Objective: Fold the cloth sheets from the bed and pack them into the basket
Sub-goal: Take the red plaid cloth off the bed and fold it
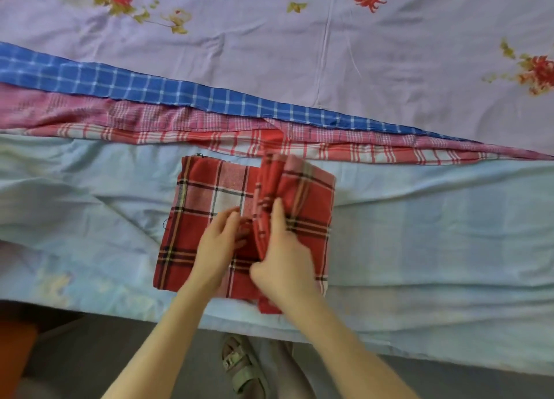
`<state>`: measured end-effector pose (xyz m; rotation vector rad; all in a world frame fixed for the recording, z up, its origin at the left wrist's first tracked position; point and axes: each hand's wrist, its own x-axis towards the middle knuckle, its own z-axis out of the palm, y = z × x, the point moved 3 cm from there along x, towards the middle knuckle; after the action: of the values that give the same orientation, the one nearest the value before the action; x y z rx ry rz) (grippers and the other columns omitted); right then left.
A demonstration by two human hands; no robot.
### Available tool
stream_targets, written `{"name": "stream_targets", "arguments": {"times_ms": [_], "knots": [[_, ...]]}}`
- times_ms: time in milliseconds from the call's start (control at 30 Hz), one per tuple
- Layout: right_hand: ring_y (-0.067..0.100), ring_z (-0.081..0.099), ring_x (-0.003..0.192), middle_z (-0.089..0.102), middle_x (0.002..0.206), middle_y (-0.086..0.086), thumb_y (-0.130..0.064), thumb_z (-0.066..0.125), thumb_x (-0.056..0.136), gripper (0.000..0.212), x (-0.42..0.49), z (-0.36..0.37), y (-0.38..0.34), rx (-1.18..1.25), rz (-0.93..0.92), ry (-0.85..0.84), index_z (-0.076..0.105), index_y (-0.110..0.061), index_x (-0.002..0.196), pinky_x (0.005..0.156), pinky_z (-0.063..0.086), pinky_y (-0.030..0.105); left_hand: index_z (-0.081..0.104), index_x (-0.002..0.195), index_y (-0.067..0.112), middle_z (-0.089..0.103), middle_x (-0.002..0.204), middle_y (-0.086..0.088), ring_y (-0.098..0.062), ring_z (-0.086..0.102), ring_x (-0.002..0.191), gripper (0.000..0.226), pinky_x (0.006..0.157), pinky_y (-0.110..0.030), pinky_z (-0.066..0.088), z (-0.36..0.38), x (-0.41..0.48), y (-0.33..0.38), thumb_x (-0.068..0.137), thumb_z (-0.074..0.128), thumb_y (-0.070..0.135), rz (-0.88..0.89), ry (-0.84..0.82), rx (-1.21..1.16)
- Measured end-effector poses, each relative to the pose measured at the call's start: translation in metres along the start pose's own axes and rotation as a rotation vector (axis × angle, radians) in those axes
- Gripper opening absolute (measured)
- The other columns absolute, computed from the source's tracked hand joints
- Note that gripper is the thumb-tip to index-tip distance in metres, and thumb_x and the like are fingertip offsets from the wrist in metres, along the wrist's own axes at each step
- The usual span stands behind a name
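1. The light is soft and even, like daylight in a room. No spot glares.
2. Shadows are faint. A thin dark one lies just under the right hand (284, 267), where it grips the red checked cloth (209, 219).
3. The raised fold of cloth just above the grip looks smeared and blurry.
4. The left hand (217, 244), beside the grip, is a bit soft too.
5. Far from the grip, straight lines bend at the edges.
6. The floor (90, 353) below the grip is darker.
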<state>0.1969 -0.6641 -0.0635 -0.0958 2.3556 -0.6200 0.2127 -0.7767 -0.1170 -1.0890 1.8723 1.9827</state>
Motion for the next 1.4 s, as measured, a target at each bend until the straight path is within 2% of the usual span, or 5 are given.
{"name": "stream_targets", "arguments": {"times_ms": [400, 533, 933, 1233, 1400], "knots": [[0.022, 0.059, 0.101, 0.061, 0.114, 0.006, -0.020, 0.058, 0.090, 0.042, 0.003, -0.012, 0.084, 0.219, 0.134, 0.556, 0.051, -0.012, 0.130, 0.088, 0.046, 0.034, 0.049, 0.133, 0.006, 0.055, 0.130, -0.016, -0.035, 0.050, 0.121, 0.044, 0.099, -0.046, 0.043, 0.026, -0.026, -0.020, 0.091, 0.056, 0.018, 0.536, 0.261, 0.927], [0.016, 0.062, 0.103, 0.062, 0.121, 0.003, -0.030, 0.064, 0.089, 0.041, 0.027, -0.009, 0.108, 0.806, 0.344, 0.088, 0.053, -0.017, 0.126, 0.091, 0.051, 0.036, 0.058, 0.128, 0.013, 0.052, 0.137, -0.015, -0.039, 0.048, 0.125, 0.042, 0.101, -0.051, 0.042, 0.034, -0.030, -0.052, 0.087, 0.053, 0.008, 0.680, 0.126, 1.068], [0.020, 0.064, 0.096, 0.062, 0.107, 0.000, -0.050, 0.069, 0.068, 0.063, 0.018, 0.028, -0.076, 0.645, -0.012, 0.026, 0.044, -0.022, 0.118, 0.086, 0.053, 0.044, 0.061, 0.108, 0.010, 0.073, 0.092, -0.009, -0.023, 0.068, 0.087, 0.047, 0.080, -0.035, 0.049, -0.107, -0.054, -0.027, 0.097, 0.034, 0.048, -0.123, 0.260, -0.470], [0.016, 0.059, 0.105, 0.059, 0.112, 0.001, -0.010, 0.062, 0.084, 0.061, 0.039, 0.043, -0.093, 0.520, -0.119, -0.226, 0.042, -0.016, 0.141, 0.097, 0.048, 0.032, 0.047, 0.129, 0.018, 0.062, 0.121, -0.008, -0.020, 0.062, 0.108, 0.083, 0.092, -0.044, 0.052, -0.100, -0.053, -0.058, 0.064, 0.075, 0.062, -0.058, 0.435, -0.456], [0.021, 0.048, 0.121, 0.052, 0.132, 0.004, -0.035, 0.061, 0.089, 0.057, 0.049, 0.021, -0.085, -0.075, -0.484, 0.232, 0.044, -0.015, 0.139, 0.098, 0.039, 0.030, 0.052, 0.126, 0.013, 0.062, 0.120, -0.006, -0.025, 0.059, 0.108, 0.095, 0.097, -0.047, 0.047, -0.118, -0.026, -0.078, 0.058, 0.059, 0.080, -0.312, 0.810, -0.596]]}}
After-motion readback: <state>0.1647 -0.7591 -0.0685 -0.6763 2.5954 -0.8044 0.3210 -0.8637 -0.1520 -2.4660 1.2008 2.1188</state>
